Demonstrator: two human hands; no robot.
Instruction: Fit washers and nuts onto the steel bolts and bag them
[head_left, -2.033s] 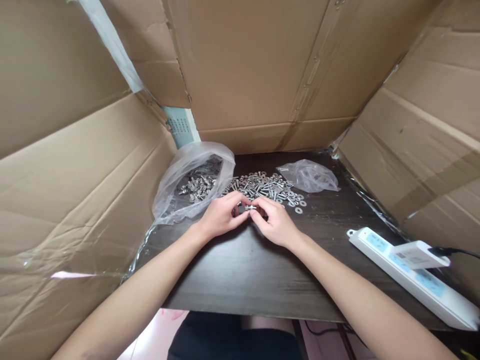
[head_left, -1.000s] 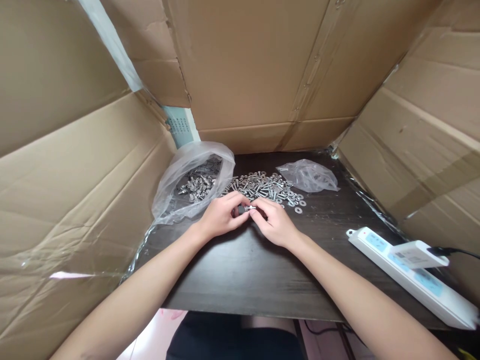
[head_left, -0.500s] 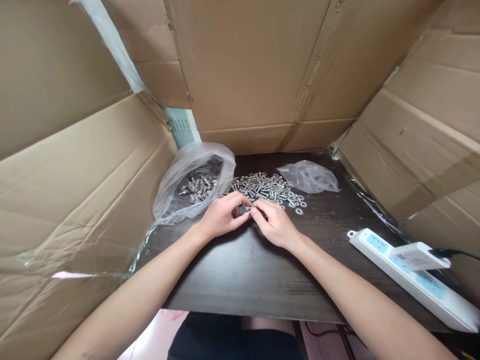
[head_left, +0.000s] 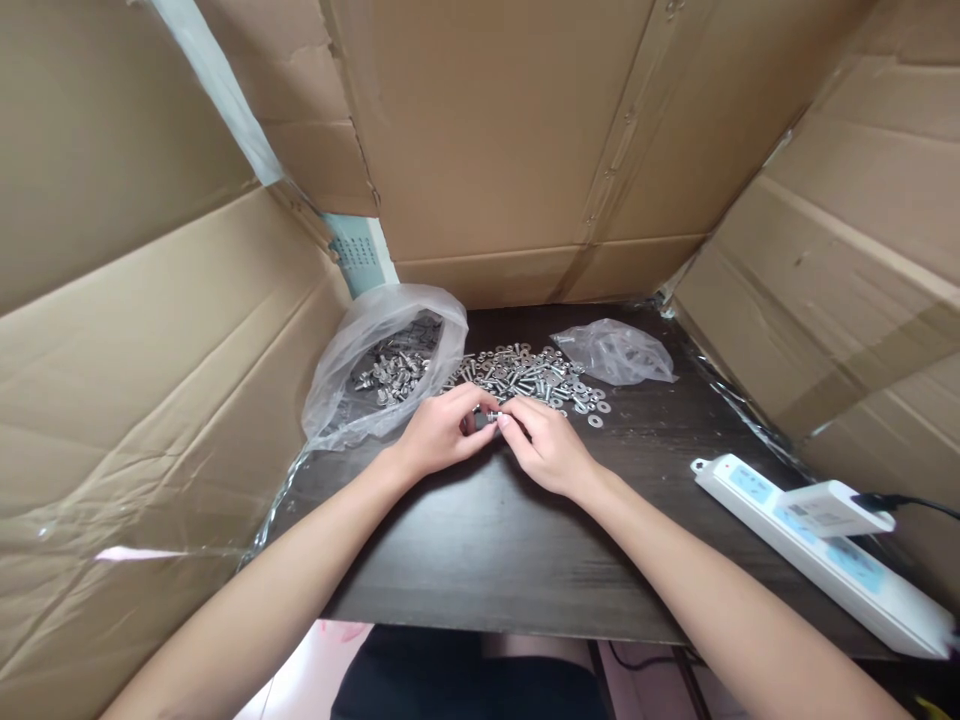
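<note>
Between my fingertips is a small metal bolt (head_left: 493,416), partly covered by both hands. My left hand (head_left: 447,430) pinches it from the left, thumb and fingers curled round that end. From the right, my right hand (head_left: 541,440) grips the other end between thumb and forefinger. Whether a nut or washer sits on the bolt is too small to tell. Just beyond my fingers lies a loose pile of bolts, nuts and washers (head_left: 529,374). To the left, an open clear plastic bag (head_left: 330,385) holds many small metal fasteners (head_left: 401,375).
A crumpled clear bag (head_left: 615,352) lies behind the pile on the right. On the dark table (head_left: 480,550), a white power strip (head_left: 810,555) with a plugged-in adapter (head_left: 836,510) runs along the right side. Cardboard walls (head_left: 510,130) enclose the back and both sides.
Both hands stay together around the bolt, with only a slight shift of the fingers. The whole view has moved slightly.
</note>
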